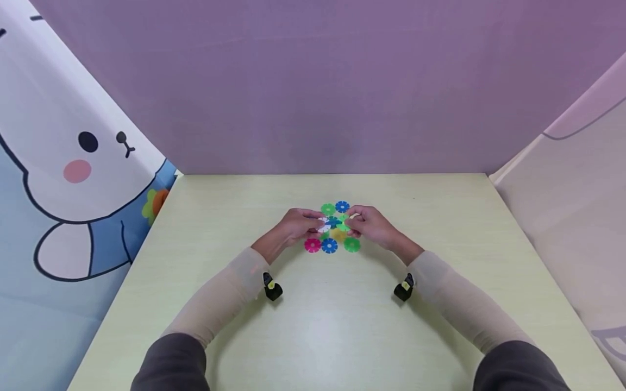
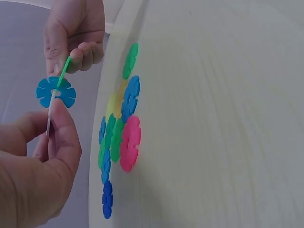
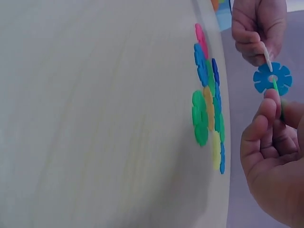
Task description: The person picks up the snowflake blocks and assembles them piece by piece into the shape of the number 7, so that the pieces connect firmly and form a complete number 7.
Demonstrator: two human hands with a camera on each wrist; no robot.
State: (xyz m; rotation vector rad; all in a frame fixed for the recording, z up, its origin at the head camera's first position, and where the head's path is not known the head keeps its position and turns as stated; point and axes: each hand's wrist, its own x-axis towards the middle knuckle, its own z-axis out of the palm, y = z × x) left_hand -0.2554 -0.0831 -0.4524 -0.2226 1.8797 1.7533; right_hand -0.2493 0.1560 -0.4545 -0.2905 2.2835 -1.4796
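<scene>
My left hand (image 1: 296,226) pinches a white notched plastic disc (image 2: 49,116) between thumb and fingers. Opposite it, my right hand (image 1: 375,227) pinches a green notched disc (image 2: 63,72) by its edge. Between the two hands is a blue notched disc (image 2: 69,93), with the white disc at one side and the green at the other; both wrist views show them meeting it edge-on, near its centre hole. All three are held above the table. In the head view the fingers partly hide these discs.
Several loose notched discs lie flat on the pale table (image 1: 337,326) under the hands. Among them are a pink disc (image 2: 129,142), a blue disc (image 3: 200,66), a green disc (image 3: 200,118) and a yellow disc (image 3: 216,149). A purple cloth (image 1: 318,98) rises behind the far edge.
</scene>
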